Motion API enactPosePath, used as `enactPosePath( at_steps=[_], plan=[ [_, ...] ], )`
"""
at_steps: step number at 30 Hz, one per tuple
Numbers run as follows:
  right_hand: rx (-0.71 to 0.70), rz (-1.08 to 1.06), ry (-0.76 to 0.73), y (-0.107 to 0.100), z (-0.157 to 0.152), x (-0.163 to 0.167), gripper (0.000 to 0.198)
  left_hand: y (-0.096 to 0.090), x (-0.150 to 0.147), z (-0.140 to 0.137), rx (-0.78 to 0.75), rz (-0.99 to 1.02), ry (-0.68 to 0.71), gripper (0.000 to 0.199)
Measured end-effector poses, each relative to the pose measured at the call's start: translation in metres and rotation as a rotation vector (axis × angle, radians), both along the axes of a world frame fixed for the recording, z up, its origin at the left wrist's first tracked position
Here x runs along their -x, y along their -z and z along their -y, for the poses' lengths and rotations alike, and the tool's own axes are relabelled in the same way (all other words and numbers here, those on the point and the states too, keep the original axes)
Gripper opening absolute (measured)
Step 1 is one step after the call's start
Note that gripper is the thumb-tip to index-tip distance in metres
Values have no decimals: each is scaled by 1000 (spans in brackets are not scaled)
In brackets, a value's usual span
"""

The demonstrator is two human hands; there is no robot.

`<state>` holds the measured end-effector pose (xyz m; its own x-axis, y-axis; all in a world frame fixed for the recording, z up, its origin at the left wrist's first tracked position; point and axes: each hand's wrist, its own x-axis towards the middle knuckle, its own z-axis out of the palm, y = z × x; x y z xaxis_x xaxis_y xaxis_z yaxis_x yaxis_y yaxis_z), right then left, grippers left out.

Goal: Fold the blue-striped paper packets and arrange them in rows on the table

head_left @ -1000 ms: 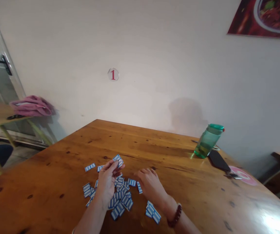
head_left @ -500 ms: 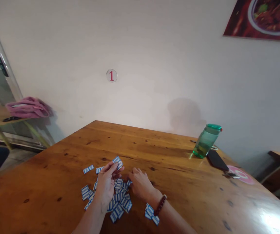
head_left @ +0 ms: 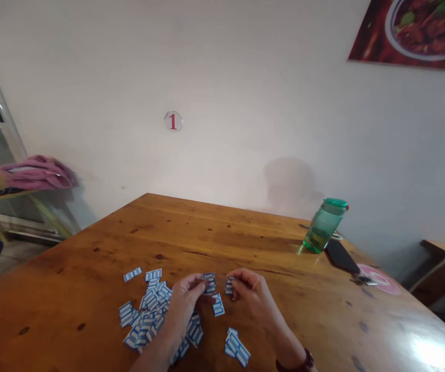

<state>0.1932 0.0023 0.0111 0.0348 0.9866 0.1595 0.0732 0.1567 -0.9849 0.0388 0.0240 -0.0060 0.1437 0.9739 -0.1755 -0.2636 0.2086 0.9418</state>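
Observation:
My left hand (head_left: 179, 307) pinches a small blue-and-white striped card (head_left: 209, 279) between thumb and fingers. Facing it from the right, my right hand (head_left: 255, 295) grips a similar striped card (head_left: 228, 285), partly covered by the fingers. Just below the left fingertips shows a separate card (head_left: 218, 306); whether it touches them I cannot tell. Many more such cards form a loose pile (head_left: 148, 323) on the wooden table, partly hidden by my left hand and forearm. A few overlapping cards (head_left: 238, 347) lie apart, below the right hand.
On the wooden table (head_left: 191, 217), a green bottle (head_left: 325, 226) stands at the right, near a dark phone-like object (head_left: 342, 256), keys (head_left: 363, 279) and a pink disc (head_left: 383, 280). One card (head_left: 132, 274) lies beyond the pile. A pink cloth (head_left: 36, 172) rests on another table at left.
My left hand has moved right with its card. My right hand has lifted from beside the pile, shifted right, and now shows a card in its fingers. Another card appears between the hands.

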Motion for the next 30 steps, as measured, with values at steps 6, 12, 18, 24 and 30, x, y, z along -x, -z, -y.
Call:
enactPosePath(
  at_steps=[6, 12, 18, 24, 30],
  plan=[
    [-26, 3, 67, 7, 4, 11, 4, 4, -7, 1, -20, -109, 49, 27],
    [-58, 138, 169, 14, 6, 17, 7, 1, -9, 5, -74, -137, 77, 30],
    [-53, 240, 214, 15, 7, 15, 9, 2, -10, 6, -104, -130, 126, 33],
    [-63, 289, 236, 14, 8, 15, 7, 3, -10, 7, -121, -168, 165, 36],
    [-61, 307, 241, 10, 10, 16, 8, 1, -10, 8, -100, -141, 186, 36]
  ],
)
